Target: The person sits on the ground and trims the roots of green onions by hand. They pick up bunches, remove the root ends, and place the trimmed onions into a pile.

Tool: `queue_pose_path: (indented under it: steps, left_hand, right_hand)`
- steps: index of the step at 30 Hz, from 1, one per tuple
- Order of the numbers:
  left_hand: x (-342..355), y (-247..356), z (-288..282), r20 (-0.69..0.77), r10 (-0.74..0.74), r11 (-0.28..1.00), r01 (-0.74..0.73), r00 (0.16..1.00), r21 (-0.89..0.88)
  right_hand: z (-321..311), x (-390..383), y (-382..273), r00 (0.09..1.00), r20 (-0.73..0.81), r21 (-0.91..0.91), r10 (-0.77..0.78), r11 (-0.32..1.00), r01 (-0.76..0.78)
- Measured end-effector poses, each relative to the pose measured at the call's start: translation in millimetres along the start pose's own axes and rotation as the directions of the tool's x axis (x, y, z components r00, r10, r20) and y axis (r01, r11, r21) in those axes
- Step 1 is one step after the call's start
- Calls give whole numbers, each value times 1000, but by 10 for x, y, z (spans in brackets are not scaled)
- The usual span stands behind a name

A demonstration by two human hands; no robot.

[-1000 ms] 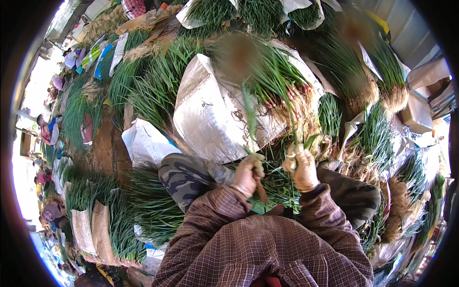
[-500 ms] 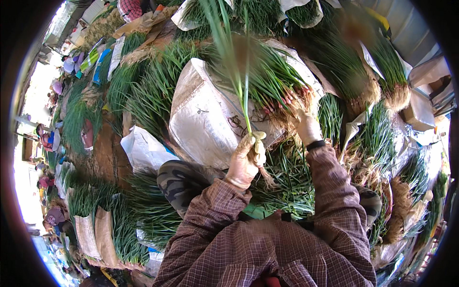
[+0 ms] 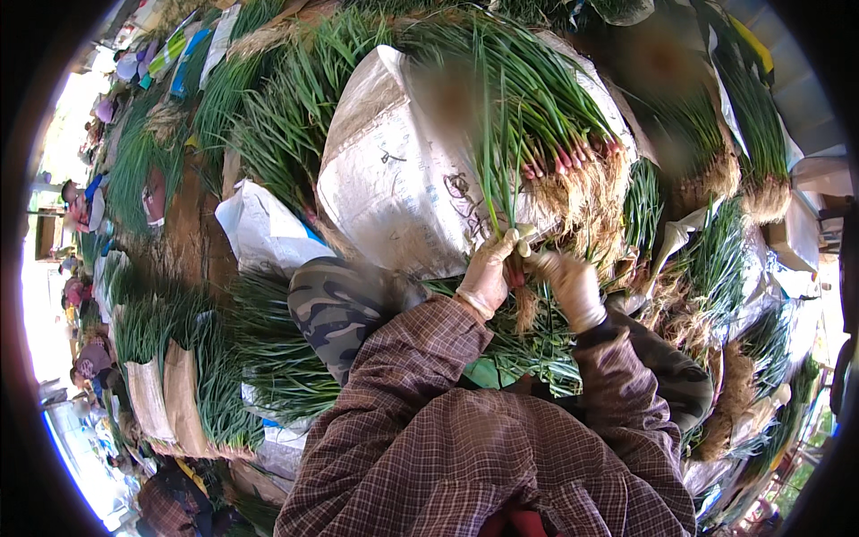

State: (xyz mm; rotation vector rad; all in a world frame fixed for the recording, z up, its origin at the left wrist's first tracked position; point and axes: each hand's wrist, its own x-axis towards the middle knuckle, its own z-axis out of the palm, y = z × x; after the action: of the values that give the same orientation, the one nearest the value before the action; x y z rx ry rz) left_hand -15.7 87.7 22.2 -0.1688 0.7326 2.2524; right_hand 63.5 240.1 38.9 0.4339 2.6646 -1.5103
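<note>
My gloved left hand [image 3: 490, 273] is closed around the lower stalks of a few green onions [image 3: 499, 183], held upright with leaves pointing away from me. Their reddish bases and pale roots [image 3: 526, 309] hang below the fingers. Close at its right, my gloved right hand [image 3: 565, 285] has its fingers bunched by the onion bases; what they pinch, if anything, is hidden. Just beyond lies a large pile of green onions [image 3: 559, 116] with reddish bulbs and long straw-coloured roots, on a white woven sack [image 3: 394, 192].
Loose green leaves [image 3: 528, 353] lie between my camouflage-clad knees [image 3: 327, 309]. More onion bundles surround me, with rooted ones [image 3: 765, 192] at far right and others beside brown wrapping [image 3: 186, 412] at lower left. Other people [image 3: 85, 206] sit along the left edge.
My right hand has moved from the root ends of the pile back to beside my left hand. The left hand has shifted slightly right and away, still gripping onions. My view has tilted downward.
</note>
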Motion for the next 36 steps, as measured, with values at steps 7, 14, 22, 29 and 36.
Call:
queue_pose_path:
  steps: [7, 14, 22, 29, 36]
  left_hand:
    - [-164, -120, 162, -120, -81, 989, 95, 989, 114]
    - [-135, -146, 19, -200, -2, 995, 21, 980, 94]
    - [-159, 433, 217, 79, 204, 968, -213, 976, 135]
    - [-93, 368, 12, -14, 151, 985, -149, 988, 85]
    - [-44, 461, -85, 14, 111, 993, -110, 994, -29]
  right_hand:
    - [107, 589, -352, 944, 195, 766, 267, 559, -317]
    - [288, 200, -312, 966, -169, 830, 196, 557, 32]
    - [-182, -166, 769, 909, 418, -493, -11, 837, 237]
    - [40, 1101, -164, 906, -179, -122, -384, 922, 367]
    - [235, 1495, -52, 997, -62, -432, 33, 900, -57]
